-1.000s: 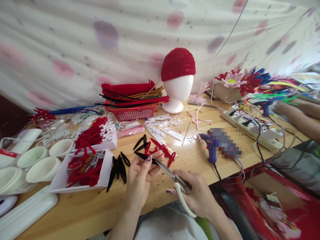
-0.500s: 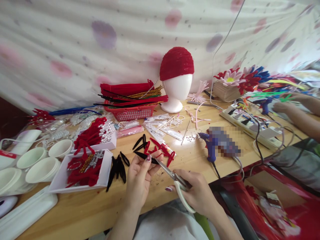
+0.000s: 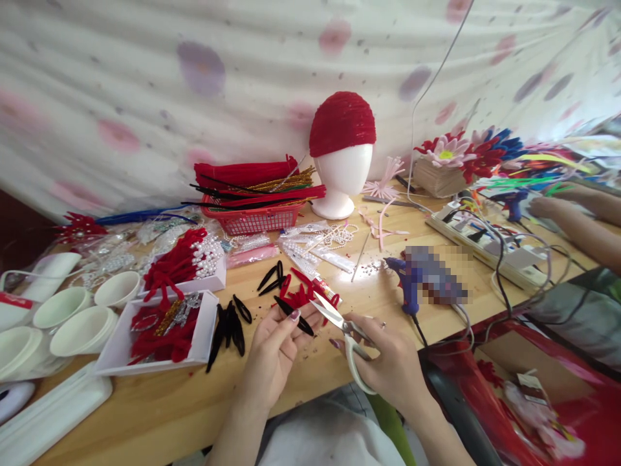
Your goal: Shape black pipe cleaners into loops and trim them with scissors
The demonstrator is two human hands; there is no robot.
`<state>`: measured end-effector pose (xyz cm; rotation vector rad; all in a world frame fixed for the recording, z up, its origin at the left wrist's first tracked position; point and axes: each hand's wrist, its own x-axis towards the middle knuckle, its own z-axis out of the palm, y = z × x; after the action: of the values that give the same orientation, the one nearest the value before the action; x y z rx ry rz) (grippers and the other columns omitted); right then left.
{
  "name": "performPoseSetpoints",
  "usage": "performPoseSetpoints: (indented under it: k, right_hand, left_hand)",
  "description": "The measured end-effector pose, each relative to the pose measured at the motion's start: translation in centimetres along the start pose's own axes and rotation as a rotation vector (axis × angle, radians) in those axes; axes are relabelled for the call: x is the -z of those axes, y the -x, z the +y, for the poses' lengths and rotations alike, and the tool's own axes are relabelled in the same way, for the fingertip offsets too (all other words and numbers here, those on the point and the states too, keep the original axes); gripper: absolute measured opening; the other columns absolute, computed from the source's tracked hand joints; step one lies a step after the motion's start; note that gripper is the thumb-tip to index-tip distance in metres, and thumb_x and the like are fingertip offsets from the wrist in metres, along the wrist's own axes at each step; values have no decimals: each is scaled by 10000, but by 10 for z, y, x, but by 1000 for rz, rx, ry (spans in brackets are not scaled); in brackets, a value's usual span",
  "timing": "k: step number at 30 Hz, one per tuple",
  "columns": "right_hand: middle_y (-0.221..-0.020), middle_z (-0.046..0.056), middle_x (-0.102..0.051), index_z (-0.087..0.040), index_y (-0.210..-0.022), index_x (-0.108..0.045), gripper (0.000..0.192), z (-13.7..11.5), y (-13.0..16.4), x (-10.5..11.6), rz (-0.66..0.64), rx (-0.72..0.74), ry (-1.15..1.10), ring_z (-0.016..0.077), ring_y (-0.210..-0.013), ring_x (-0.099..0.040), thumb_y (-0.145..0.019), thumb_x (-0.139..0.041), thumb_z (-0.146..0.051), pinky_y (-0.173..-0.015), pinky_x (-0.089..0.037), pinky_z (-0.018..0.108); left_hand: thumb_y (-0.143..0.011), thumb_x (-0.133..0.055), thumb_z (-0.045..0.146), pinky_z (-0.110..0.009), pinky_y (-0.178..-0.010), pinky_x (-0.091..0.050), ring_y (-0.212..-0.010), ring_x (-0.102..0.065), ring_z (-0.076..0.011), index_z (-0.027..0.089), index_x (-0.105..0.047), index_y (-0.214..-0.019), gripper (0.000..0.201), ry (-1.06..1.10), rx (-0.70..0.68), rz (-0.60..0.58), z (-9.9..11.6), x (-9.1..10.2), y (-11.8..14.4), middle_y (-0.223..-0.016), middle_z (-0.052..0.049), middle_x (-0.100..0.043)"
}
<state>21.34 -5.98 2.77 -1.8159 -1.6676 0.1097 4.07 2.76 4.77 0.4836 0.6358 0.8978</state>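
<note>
My left hand pinches a black fuzzy petal-shaped loop between thumb and fingers. Through the handles of white-handled scissors go the fingers of my right hand; the blades are slightly apart and point toward the loop without visibly touching it. On the table left of my hands lies a bunch of similar black loops, with more black loops beyond. Red fuzzy loops lie just behind my left fingers, partly hidden by them.
Left stand white boxes of red pieces and pearls, and paper cups. A red basket and a foam head stand behind. To the right are a blue glue gun, a power strip and another person's hands.
The scissor blades have come away from the black loop and opened a little. The loop has turned, its right end now lower, and my right hand has shifted slightly right.
</note>
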Motion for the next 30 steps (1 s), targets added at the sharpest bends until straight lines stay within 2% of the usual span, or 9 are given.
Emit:
performPoseSetpoints:
  k: [2,5,8,10,13,16,21,25,30]
  right_hand:
    - [-809,55,-754,-182,-1116,-697,267,3,1,-1,51,48,79,219,-686,-704,-880,-671,-302,-617,-457,297]
    - [-826,63,-765,-189,-1102,-688,248,5,0,0,71,64,101,229,-703,-717,-888,-660,-311,-623,-466,305]
    - [-797,44,-759,-208,-1134,-640,278,-1,-2,-3,23,-79,1,224,-677,-711,-896,-648,-352,-598,-469,295]
    - [-787,36,-751,-196,-1198,-562,343,-9,-5,-10,-46,-204,-89,226,-660,-709,-895,-625,-342,-574,-469,286]
    - [-882,84,-752,-166,-1188,-495,341,-24,-10,-22,-141,-186,-165,252,-727,-717,-868,-576,-252,-617,-490,303]
    - [-958,130,-746,-145,-1217,-479,337,-35,-14,-29,-238,-77,-196,280,-821,-720,-882,-506,-178,-673,-501,327]
    - [-820,62,-738,-160,-1217,-481,317,-41,-18,-31,-375,-101,-205,213,-661,-690,-903,-506,-130,-580,-449,258]
    - [-791,62,-735,-168,-1135,-574,286,-44,-21,-33,-369,-127,-136,228,-671,-689,-852,-612,-162,-570,-401,260]
    - [-735,36,-721,-172,-1038,-617,226,-48,-23,-34,-343,-161,-113,211,-642,-672,-813,-627,-153,-562,-365,253]
  left_hand:
    - [-768,-785,233,-514,-1090,-455,-1152,-685,-317,185,-737,-874,126,-4,30,-37,2,1,2,-1005,-116,-805]
    - [-754,-793,272,-505,-1140,-395,-1215,-645,-321,189,-766,-884,156,30,-85,-14,8,2,3,-1081,-123,-792]
    - [-766,-783,267,-476,-1190,-317,-1272,-605,-296,207,-782,-888,135,44,-188,29,5,5,2,-1165,-104,-771]
    - [-770,-788,244,-459,-1208,-275,-1308,-572,-289,211,-791,-899,134,0,-96,-17,-5,5,1,-1183,-103,-764]
    - [-769,-797,260,-477,-1190,-303,-1313,-562,-314,213,-791,-1021,256,-28,19,-74,-22,3,-1,-1202,-112,-754]
    - [-765,-807,280,-459,-1178,-324,-1285,-584,-305,239,-779,-1103,342,-87,16,-17,-28,1,-1,-1207,-92,-754]
    - [-755,-817,322,-449,-1103,-428,-1219,-631,-313,247,-774,-1123,378,-156,4,37,-20,6,-2,-1193,-103,-758]
    - [-735,-829,326,-412,-1030,-495,-1157,-669,-304,234,-792,-1068,348,-149,-38,84,-22,9,-7,-1160,-107,-770]
    - [-705,-843,329,-408,-970,-536,-1088,-702,-305,206,-786,-1072,391,-140,-39,80,-22,7,-8,-1109,-122,-782]
